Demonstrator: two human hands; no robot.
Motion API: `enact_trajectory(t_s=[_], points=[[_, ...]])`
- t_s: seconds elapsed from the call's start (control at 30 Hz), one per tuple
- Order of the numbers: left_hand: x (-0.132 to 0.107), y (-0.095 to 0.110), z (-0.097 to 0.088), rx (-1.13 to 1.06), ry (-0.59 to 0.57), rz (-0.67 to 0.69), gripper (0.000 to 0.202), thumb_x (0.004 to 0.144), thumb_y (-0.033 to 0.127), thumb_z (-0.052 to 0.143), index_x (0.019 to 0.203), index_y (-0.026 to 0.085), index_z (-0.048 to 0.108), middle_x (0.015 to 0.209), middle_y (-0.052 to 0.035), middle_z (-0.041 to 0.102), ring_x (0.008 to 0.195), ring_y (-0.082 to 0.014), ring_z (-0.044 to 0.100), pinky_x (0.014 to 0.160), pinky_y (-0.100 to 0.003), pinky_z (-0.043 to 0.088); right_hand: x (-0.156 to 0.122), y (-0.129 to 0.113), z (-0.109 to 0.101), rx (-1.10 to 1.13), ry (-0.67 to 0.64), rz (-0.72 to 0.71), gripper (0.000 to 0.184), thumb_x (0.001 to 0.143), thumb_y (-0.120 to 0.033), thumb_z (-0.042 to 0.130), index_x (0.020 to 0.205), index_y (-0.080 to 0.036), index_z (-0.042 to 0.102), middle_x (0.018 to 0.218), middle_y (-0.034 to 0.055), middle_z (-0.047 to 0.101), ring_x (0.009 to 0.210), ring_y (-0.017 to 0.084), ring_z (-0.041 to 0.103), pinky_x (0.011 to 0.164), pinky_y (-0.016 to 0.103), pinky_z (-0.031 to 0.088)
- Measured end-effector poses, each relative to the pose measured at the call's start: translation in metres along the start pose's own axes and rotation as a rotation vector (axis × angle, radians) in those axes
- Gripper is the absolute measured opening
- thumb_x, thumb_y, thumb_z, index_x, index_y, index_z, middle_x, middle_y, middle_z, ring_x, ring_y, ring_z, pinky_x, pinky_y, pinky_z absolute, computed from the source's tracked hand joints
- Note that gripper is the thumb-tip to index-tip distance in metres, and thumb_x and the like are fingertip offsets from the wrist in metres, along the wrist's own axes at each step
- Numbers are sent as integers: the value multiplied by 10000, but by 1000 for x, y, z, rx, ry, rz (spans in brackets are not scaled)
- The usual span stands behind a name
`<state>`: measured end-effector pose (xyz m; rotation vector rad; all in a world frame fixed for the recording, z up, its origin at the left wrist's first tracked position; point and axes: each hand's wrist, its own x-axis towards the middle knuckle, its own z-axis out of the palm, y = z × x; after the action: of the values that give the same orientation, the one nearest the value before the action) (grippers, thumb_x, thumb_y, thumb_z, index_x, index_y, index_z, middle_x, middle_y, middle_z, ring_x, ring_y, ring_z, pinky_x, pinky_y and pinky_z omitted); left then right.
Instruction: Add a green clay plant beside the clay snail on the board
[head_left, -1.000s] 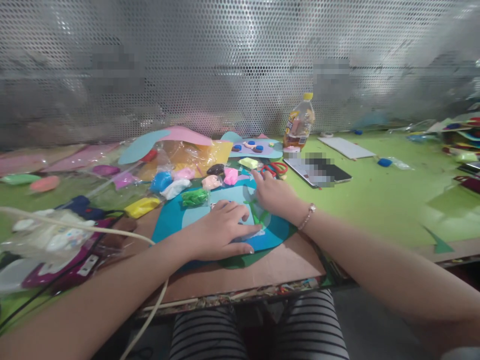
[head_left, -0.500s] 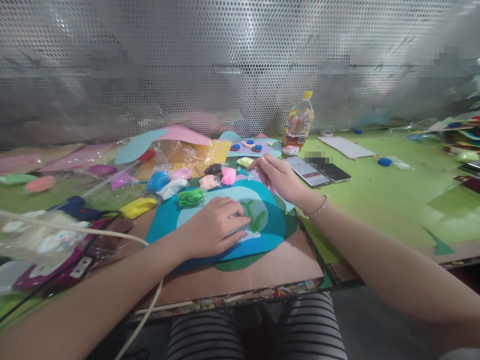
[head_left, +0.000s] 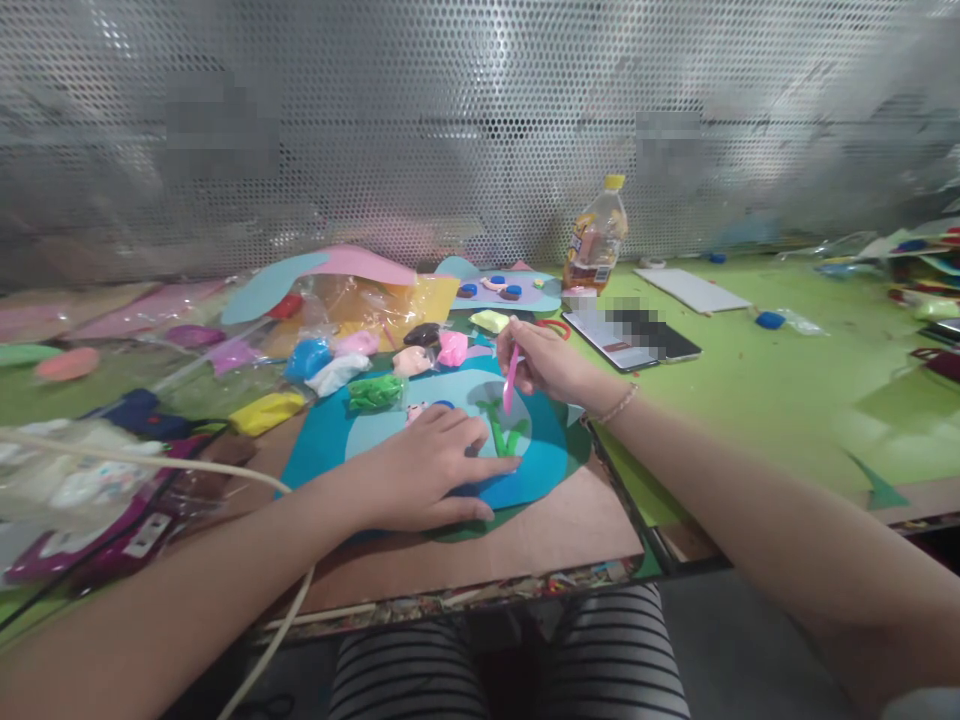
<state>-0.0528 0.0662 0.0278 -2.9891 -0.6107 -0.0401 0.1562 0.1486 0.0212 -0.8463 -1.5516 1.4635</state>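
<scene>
My right hand (head_left: pixel 546 360) grips a thin pink plastic modelling tool (head_left: pixel 511 384), its tip pointing down over the green clay strands (head_left: pixel 502 432). Those strands form a branching shape on a layered blue paper cutout (head_left: pixel 319 455). Across the lower part of the cutout lies my left hand (head_left: pixel 427 468), fingers spread, the index fingertip beside the base of the green clay. Just beyond its knuckles a small pinkish and blue clay piece (head_left: pixel 417 410) shows, partly covered. A green clay packet (head_left: pixel 375 393) rests on the cutout's upper left.
Behind the cutout lie several clay packets, including a yellow one (head_left: pixel 267 412) and a pink one (head_left: pixel 453 347). A bottle (head_left: pixel 597 240) stands near the perforated metal wall. Two phones (head_left: pixel 611 340) lie to the right. A cream cable (head_left: pixel 247 472) runs beneath my left forearm.
My right hand has turned and lowered slightly, bringing the pink tool into plain view over the green clay. My left index finger now stretches further right, with the fingers more spread.
</scene>
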Motion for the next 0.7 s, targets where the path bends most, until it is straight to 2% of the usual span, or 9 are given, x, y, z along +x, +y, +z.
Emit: enact_trajectory(t_s=[0.13, 0.27, 0.4, 0.7], points=[[0, 0, -1, 23, -17, 7, 509, 895, 583, 318, 1328, 330, 407, 951, -57, 453, 810, -209, 402, 802, -374, 299, -1, -3, 2, 20, -26, 135, 349, 898, -441, 435, 688, -168, 488, 566, -25, 523, 374, 59, 476, 364, 176, 402], [1, 0, -1, 40, -1, 8, 526, 896, 590, 299, 1329, 312, 410, 970, -62, 452, 819, -213, 395, 814, -377, 285, -4, -7, 6, 1, -72, 173, 346, 914, -342, 429, 627, -154, 473, 509, -32, 490, 331, 32, 377, 309, 142, 308], [1, 0, 0, 45, 19, -21, 573, 895, 607, 258, 1342, 278, 402, 980, -67, 461, 813, -214, 389, 814, -372, 283, -4, -7, 7, 10, -89, 175, 411, 931, -397, 359, 612, -158, 461, 458, -40, 441, 305, 30, 286, 278, 145, 198], [1, -1, -1, 81, 19, -37, 558, 883, 609, 315, 1293, 259, 460, 978, -67, 472, 866, -233, 411, 843, -390, 273, -1, -3, 6, 75, -40, 169, 413, 885, -486, 424, 626, -169, 469, 493, -31, 459, 355, 49, 336, 324, 163, 265]])
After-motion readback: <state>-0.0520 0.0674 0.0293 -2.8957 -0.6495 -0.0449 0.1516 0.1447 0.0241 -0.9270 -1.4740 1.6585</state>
